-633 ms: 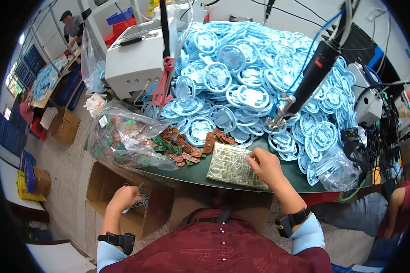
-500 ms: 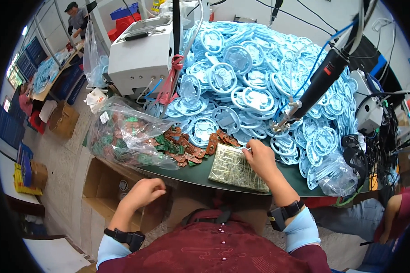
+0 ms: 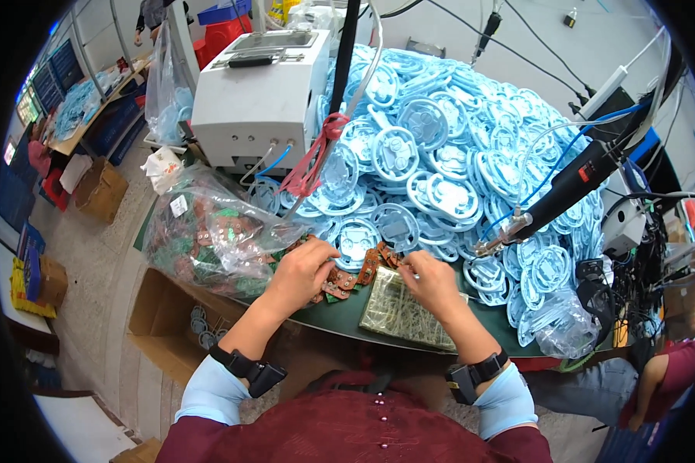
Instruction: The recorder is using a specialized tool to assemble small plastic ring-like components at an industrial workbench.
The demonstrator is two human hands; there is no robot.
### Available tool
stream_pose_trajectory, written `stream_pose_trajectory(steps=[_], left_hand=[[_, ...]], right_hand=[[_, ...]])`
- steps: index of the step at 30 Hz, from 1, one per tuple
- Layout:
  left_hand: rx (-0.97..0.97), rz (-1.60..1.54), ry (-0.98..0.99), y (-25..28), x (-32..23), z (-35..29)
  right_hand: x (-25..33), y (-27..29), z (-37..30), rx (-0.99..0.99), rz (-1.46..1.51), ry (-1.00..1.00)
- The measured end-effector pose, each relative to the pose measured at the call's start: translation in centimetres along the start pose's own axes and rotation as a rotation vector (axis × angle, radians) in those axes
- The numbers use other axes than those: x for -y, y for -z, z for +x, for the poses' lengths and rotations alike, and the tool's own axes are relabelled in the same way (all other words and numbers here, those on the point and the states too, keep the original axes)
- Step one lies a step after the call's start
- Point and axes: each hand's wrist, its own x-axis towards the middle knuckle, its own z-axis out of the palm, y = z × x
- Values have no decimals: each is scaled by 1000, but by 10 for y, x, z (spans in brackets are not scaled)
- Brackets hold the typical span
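My left hand (image 3: 301, 272) is over the pile of small brown and green circuit boards (image 3: 340, 282), its fingers curled down; what they hold, if anything, is hidden. At the upper edge of a flat block wrapped in clear film (image 3: 400, 312), my right hand (image 3: 431, 284) has thumb and fingers drawn together, and I cannot make out anything between them. Some brown boards (image 3: 372, 262) lie just beyond the block, between my hands. Behind them rises a large heap of light blue round plastic parts (image 3: 432, 123). A clear bag of circuit boards (image 3: 208, 231) lies left of my left hand.
A black tool on a cable (image 3: 575, 181) hangs over the heap's right side. A grey-white machine (image 3: 259, 100) stands at the back left. Below the table's left edge is an open cardboard box (image 3: 162, 324). Another person's arm (image 3: 650, 382) shows at the right.
My left hand has risen from beside the table's front edge to the circuit boards. My right hand has shifted slightly down over the wrapped block. The view has tilted a little.
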Motion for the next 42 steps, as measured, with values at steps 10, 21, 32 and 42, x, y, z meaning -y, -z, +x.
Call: stream_pose_trajectory(steps=[10,21,32,42], left_hand=[[394,585,-164,-35,13,31],[289,554,-213,-45,17,26],[142,259,-271,-47,-18,19],[153,175,-196,-39,-36,-14]], right_hand=[[10,-1,-15,58,25,-8],[1,38,34,-250,-86,35],[-60,54,-108,-226,-346,-279],[-98,90,-83,128,-457,-404]])
